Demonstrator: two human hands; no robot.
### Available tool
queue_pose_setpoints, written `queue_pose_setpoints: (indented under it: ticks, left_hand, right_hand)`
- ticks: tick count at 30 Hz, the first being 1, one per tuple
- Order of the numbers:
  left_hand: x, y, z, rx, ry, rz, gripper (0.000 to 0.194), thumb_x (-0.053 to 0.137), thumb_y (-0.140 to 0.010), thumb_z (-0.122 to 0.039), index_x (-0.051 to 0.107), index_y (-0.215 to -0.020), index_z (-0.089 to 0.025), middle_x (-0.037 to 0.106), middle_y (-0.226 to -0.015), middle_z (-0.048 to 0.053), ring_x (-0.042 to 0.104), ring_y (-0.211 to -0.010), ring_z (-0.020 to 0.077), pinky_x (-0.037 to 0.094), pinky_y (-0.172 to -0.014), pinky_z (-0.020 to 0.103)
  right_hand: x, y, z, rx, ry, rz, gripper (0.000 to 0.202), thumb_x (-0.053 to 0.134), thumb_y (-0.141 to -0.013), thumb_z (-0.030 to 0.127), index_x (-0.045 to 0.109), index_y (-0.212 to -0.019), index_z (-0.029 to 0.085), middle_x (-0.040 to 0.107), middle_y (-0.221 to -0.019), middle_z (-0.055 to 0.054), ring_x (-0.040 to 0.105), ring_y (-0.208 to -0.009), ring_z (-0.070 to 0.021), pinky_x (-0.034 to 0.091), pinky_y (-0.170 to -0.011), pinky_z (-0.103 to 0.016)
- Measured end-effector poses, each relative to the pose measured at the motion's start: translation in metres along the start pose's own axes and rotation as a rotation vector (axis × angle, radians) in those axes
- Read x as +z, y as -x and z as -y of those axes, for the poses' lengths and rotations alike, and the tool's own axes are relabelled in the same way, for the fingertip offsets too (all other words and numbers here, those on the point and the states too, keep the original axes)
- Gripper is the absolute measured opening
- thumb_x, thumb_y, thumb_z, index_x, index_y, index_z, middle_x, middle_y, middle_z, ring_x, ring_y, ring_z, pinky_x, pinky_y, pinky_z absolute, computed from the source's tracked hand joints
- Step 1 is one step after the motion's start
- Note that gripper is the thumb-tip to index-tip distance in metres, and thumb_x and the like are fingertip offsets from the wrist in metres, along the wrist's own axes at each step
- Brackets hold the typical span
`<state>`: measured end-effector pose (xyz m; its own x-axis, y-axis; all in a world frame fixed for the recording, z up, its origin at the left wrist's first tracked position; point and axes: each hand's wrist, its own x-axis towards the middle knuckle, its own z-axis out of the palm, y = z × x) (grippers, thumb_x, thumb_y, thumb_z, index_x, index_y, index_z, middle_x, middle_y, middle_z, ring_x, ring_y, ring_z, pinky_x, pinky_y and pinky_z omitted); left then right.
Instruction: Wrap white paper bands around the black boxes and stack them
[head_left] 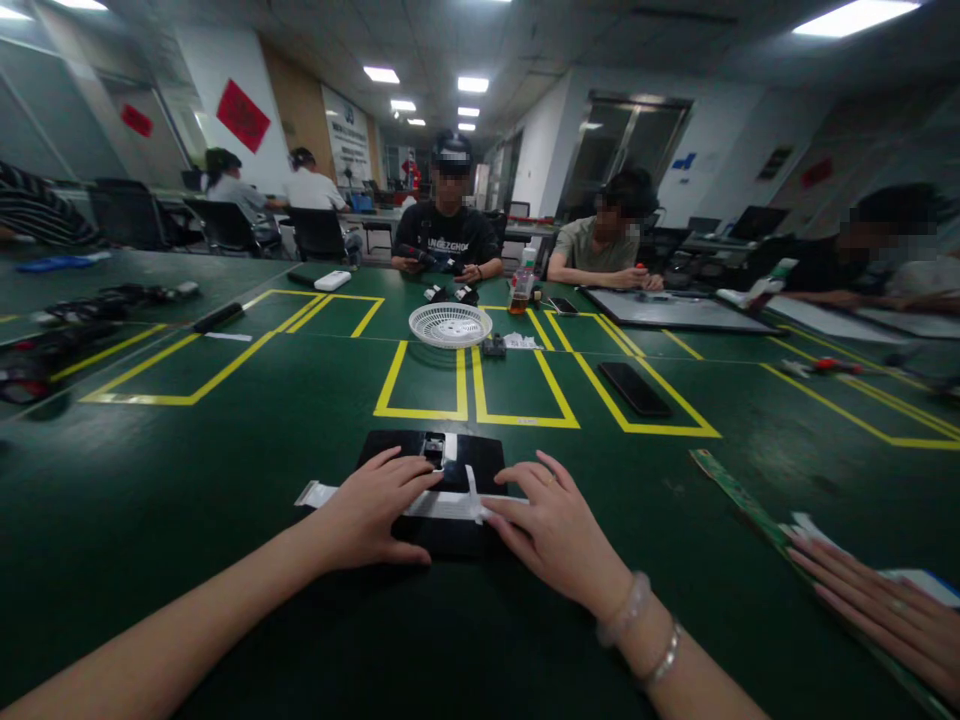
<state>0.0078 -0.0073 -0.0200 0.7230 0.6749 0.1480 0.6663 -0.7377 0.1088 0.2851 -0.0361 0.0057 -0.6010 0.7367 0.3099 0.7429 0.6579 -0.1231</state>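
A flat black panel (457, 540) lies on the green table, with a small metal part (434, 450) set near its far edge. Across it runs a white ribbon-like strip (442, 506), crossed by a short white strip (472, 482). My left hand (379, 510) rests on the panel's left part, palm down with its fingers apart. On the right side, my right hand (559, 520) touches the white strip near the crossing, its fingers spread and bent. Neither hand is closed around anything.
Beyond the panel stand a white basket (450, 325) and a bottle (522, 285). A black phone (634, 388) lies to the right. Another person's hand (877, 600) is on a long green strip (750, 510) at the right. Cables (82, 330) lie at the far left. People sit opposite.
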Motion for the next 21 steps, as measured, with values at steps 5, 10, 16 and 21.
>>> queue_pose_setpoints:
  ticks: [5, 10, 16, 21]
  left_hand:
    - [-0.003, -0.001, -0.001, -0.010, 0.020, 0.018, 0.089, 0.080, -0.073, -0.063, 0.046, -0.144, -0.020, 0.046, -0.144, 0.011, 0.041, -0.133, 0.0327, 0.025, -0.117, 0.053]
    - [-0.001, -0.001, 0.000, -0.012, 0.028, 0.014, 0.089, 0.081, -0.072, -0.062, 0.047, -0.143, -0.020, 0.045, -0.144, 0.011, 0.041, -0.133, 0.0334, 0.025, -0.116, 0.054]
    - [-0.005, -0.002, -0.003, -0.016, 0.071, -0.019, 0.082, 0.085, -0.068, -0.055, 0.054, -0.136, -0.022, 0.052, -0.138, 0.009, 0.046, -0.128, 0.0327, 0.025, -0.116, 0.054]
    - [-0.021, 0.003, 0.014, -0.124, 0.092, -0.116, 0.066, 0.082, -0.071, -0.053, 0.059, -0.125, -0.023, 0.059, -0.127, 0.006, 0.051, -0.122, 0.0319, 0.027, -0.114, 0.054]
  right_hand:
    - [-0.001, 0.000, 0.001, 0.013, -0.002, 0.042, 0.018, 0.056, -0.095, 0.031, 0.074, -0.097, 0.030, 0.066, -0.113, -0.002, 0.055, -0.115, -0.0227, 0.025, -0.115, -0.054]
    - [-0.001, 0.001, 0.003, -0.008, 0.013, 0.038, 0.019, 0.054, -0.096, 0.032, 0.073, -0.102, 0.031, 0.064, -0.119, -0.003, 0.054, -0.118, -0.0232, 0.024, -0.115, -0.055]
    - [0.000, 0.001, -0.001, -0.016, 0.009, -0.028, 0.022, 0.057, -0.095, 0.033, 0.069, -0.112, 0.029, 0.063, -0.122, -0.006, 0.056, -0.118, -0.0243, 0.028, -0.114, -0.056]
    - [0.001, 0.001, -0.011, 0.012, -0.004, -0.148, 0.031, 0.055, -0.095, 0.027, 0.062, -0.125, 0.026, 0.063, -0.122, -0.008, 0.057, -0.116, -0.0237, 0.033, -0.111, -0.054]
